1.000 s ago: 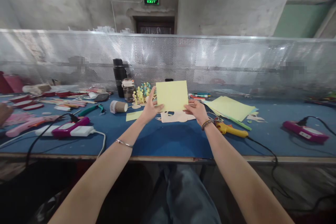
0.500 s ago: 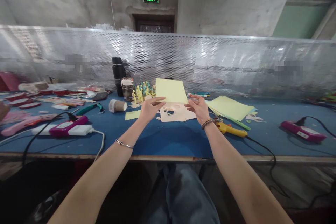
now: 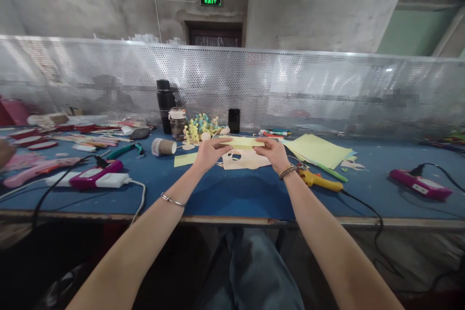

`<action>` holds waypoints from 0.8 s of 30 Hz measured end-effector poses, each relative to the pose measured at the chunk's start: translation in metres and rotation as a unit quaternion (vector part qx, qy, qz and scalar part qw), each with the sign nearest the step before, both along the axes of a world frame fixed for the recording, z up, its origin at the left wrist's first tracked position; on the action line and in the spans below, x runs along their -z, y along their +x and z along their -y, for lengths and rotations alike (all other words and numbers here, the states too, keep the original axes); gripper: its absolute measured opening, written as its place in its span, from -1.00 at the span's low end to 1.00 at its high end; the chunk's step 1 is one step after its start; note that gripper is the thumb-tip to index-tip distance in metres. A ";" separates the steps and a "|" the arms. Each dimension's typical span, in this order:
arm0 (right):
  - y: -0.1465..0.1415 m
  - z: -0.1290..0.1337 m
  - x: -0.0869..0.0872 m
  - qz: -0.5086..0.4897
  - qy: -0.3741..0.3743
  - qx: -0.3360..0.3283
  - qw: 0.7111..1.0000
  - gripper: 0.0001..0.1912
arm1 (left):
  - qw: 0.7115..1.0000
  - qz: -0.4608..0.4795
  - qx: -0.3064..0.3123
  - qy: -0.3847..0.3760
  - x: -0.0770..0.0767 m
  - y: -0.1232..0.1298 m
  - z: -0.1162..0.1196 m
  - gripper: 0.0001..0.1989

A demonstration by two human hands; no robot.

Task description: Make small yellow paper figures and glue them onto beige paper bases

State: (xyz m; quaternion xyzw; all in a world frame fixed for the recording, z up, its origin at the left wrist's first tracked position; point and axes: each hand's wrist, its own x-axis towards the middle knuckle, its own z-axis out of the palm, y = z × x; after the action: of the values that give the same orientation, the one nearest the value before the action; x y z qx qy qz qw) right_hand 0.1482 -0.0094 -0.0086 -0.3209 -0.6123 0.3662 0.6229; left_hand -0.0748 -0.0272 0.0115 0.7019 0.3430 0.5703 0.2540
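Note:
A pale yellow sheet of paper [image 3: 248,142] is held up between my two hands, showing now as a narrow strip; whether it is folded or only tilted I cannot tell. My left hand [image 3: 210,153] pinches its left end between thumb and fingers. At the opposite end, my right hand [image 3: 274,155] pinches it the same way. Just below and behind the paper lies a cream sheet with cut-out holes [image 3: 250,161], partly covered by my fingers. A small yellow paper piece [image 3: 184,160] rests on the table left of my left hand.
Yellow sheets [image 3: 319,150] and a yellow glue gun [image 3: 323,182] lie right. A paper cup [image 3: 164,147], jar [image 3: 178,124], black bottle [image 3: 165,106] and small yellow figures [image 3: 193,131] stand left. A phone [image 3: 234,121] leans behind. Purple power strips [image 3: 96,175] sit outward.
The yellow paper's upright upper part has come down toward me, so only a thin strip shows and the phone behind is uncovered. My hands stay nearly in place.

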 end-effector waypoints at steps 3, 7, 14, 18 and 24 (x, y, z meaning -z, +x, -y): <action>0.002 -0.004 0.001 -0.004 0.010 0.027 1.000 -0.64 | 1.000 0.002 -0.005 0.002 0.000 0.000 -0.003 -0.72; 0.001 -0.003 0.000 -0.008 0.009 0.030 0.999 -0.71 | 0.999 0.033 -0.008 -0.005 0.001 -0.001 -0.010 -0.79; -0.002 0.001 -0.001 -0.019 -0.020 0.037 0.999 -0.68 | 0.986 0.131 0.048 -0.091 0.009 0.001 -0.019 -0.74; -0.002 0.002 -0.001 -0.012 -0.010 0.032 0.999 -0.67 | 0.985 0.147 0.058 -0.064 0.008 0.003 -0.016 -0.60; -0.001 0.001 0.000 -0.015 0.002 0.016 1.000 -0.66 | 0.982 0.152 0.105 -0.025 0.004 0.004 -0.011 -0.18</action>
State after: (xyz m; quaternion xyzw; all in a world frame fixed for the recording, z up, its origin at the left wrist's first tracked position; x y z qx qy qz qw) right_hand 0.1472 -0.0104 -0.0082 -0.3239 -0.5983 0.3601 0.6384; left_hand -0.0712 -0.0163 0.0077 0.6323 0.2386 0.6321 0.3790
